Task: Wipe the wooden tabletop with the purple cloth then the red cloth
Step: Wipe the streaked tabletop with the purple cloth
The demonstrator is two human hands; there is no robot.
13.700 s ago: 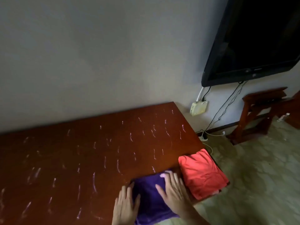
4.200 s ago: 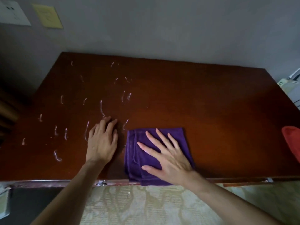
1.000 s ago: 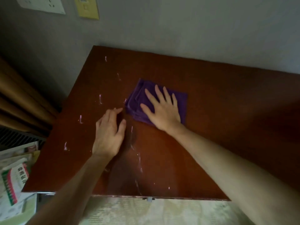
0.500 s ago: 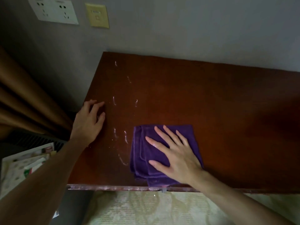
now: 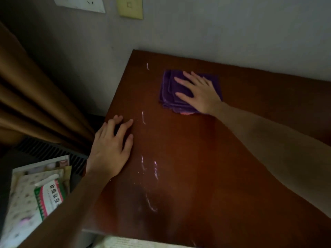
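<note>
The folded purple cloth (image 5: 169, 90) lies on the dark wooden tabletop (image 5: 206, 167) near its far left corner. My right hand (image 5: 198, 93) presses flat on the cloth with fingers spread and straight. My left hand (image 5: 111, 147) rests flat on the table's left edge, fingers relaxed, holding nothing. Several white streaks (image 5: 143, 117) mark the wood between my left hand and the cloth, and more run toward the near edge. The red cloth is out of view.
The grey wall (image 5: 215, 29) backs the table, with a white socket plate (image 5: 80, 2) and a yellow switch plate (image 5: 129, 7). A brown curtain (image 5: 30, 97) hangs at left. Printed packets and papers (image 5: 37, 197) lie below the table's left side.
My right hand has pushed the purple cloth away from the near edge toward the far left corner. My left hand has stayed flat at the left edge; some streaks are gone.
</note>
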